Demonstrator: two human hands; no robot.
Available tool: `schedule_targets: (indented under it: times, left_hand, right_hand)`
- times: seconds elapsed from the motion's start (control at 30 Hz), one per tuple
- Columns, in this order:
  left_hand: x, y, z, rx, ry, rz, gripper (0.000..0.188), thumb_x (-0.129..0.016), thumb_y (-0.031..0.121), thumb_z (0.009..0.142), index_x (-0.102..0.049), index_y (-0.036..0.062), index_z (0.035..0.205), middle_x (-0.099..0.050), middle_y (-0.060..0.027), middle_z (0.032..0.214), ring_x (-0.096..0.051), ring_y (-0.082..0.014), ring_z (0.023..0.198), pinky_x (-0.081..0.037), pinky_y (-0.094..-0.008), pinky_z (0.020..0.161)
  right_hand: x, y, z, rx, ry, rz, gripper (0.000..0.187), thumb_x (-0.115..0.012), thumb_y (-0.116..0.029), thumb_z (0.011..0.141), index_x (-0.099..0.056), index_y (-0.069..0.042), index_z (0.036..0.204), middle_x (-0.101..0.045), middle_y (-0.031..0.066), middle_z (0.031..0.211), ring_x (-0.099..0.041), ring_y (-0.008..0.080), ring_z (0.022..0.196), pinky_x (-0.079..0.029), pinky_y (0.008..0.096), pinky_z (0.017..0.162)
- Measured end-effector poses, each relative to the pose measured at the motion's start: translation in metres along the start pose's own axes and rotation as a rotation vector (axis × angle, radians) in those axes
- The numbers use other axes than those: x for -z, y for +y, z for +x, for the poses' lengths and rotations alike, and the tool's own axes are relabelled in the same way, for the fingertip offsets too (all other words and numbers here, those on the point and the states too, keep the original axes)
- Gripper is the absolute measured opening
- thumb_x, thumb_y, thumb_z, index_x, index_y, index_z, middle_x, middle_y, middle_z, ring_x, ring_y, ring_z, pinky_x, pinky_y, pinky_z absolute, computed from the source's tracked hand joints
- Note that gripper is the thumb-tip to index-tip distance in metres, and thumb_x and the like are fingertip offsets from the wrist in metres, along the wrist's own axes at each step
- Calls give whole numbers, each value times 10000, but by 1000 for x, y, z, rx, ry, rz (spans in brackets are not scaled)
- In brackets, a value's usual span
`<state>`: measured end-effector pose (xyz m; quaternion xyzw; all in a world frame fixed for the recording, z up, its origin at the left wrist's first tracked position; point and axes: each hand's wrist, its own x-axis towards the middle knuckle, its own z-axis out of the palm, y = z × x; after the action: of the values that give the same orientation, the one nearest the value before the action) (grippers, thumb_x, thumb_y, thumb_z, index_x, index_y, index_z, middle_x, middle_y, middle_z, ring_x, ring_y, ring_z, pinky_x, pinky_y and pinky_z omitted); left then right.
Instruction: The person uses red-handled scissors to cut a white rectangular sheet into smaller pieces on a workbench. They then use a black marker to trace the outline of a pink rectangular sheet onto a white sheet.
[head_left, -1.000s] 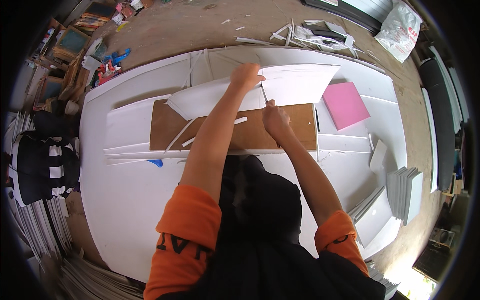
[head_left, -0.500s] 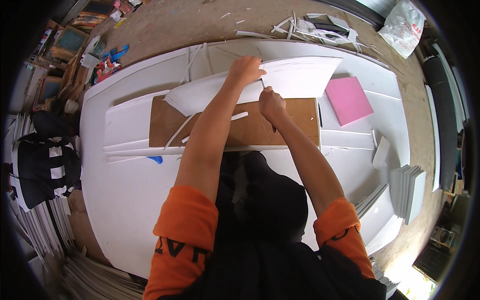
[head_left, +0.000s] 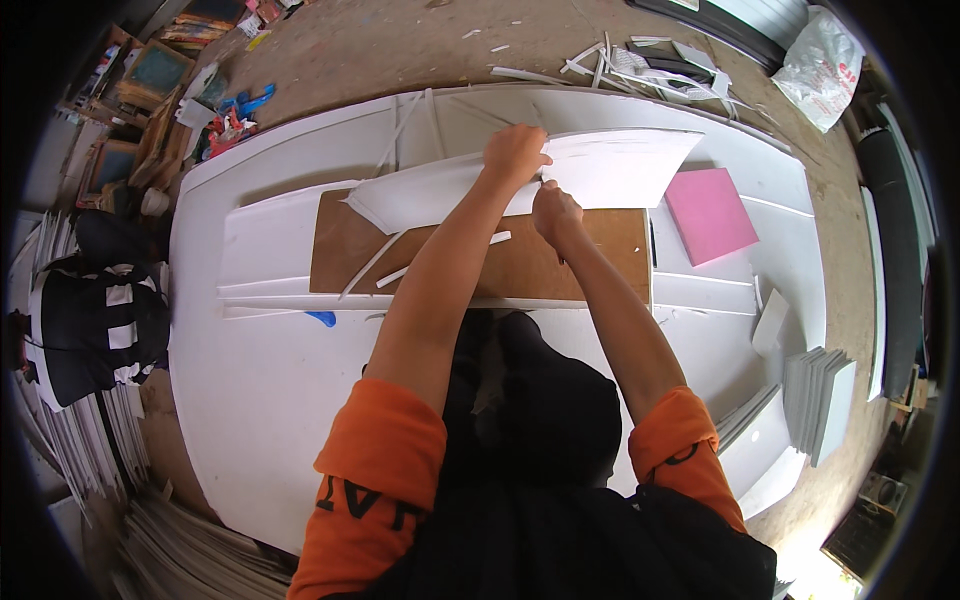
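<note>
A curved sheet of white foam board (head_left: 625,165) is tilted up at its far edge, over a flat brown board (head_left: 520,265). My left hand (head_left: 516,155) is closed over the sheet's upper edge near its middle. Just below and to the right, my right hand (head_left: 558,213) makes a fist around a slim knife (head_left: 543,180), whose tip is against the sheet. Its handle end pokes out under the fist; most of the knife is hidden. Narrow white offcut strips (head_left: 375,262) lie on the brown board beside my left forearm.
A large white sheet (head_left: 260,420) lies underneath everything. To the right are a pink square block (head_left: 712,215) and stacked grey-white panels (head_left: 815,405). Scrap strips (head_left: 640,75) and a white plastic bag (head_left: 820,70) lie on the far floor. A black-and-white bag (head_left: 100,320) is at left.
The whole view has shifted slightly. My right hand has come a little closer to my left hand, and less of the blade shows. Both hands keep their grips.
</note>
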<state>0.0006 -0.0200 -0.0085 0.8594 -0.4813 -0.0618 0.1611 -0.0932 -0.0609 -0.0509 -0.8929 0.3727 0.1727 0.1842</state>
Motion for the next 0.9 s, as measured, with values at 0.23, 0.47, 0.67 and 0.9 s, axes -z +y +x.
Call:
schedule_targets:
  times: [0.23,0.47,0.67,0.9]
  left_hand:
    - [-1,5,0,17,47,16,344,-680,344,683,-629,73,887,-629,-123,806,-608,-298,780,-476,-399,664]
    - [3,-2,-1,5,-3,13,363,-679,367,685,-629,75,894,-628,-133,807,-607,-302,797,-478,-398,673]
    - [5,3,-1,-51,-27,19,347,-681,344,691,-624,60,881,-626,-145,804,-606,-308,800,-477,-402,687]
    - [6,3,-4,-49,-18,24,341,-672,340,700,-614,42,855,-624,-146,792,-608,-307,788,-473,-403,686]
  right_hand:
    - [7,8,-22,21,-10,-15,257,-439,-141,852,-422,13,1056,-608,179,968,-608,287,912,-518,370,707]
    - [10,14,-53,20,-42,-66,248,-450,-132,846,-428,17,1043,-607,206,954,-606,305,915,-519,375,707]
    - [7,8,-38,-9,-59,-65,314,-515,-120,812,-421,19,1076,-598,204,997,-605,306,917,-526,379,673]
    - [12,-2,-28,-51,-131,5,241,-370,-85,849,-441,57,1031,-565,254,1032,-559,351,989,-458,399,832]
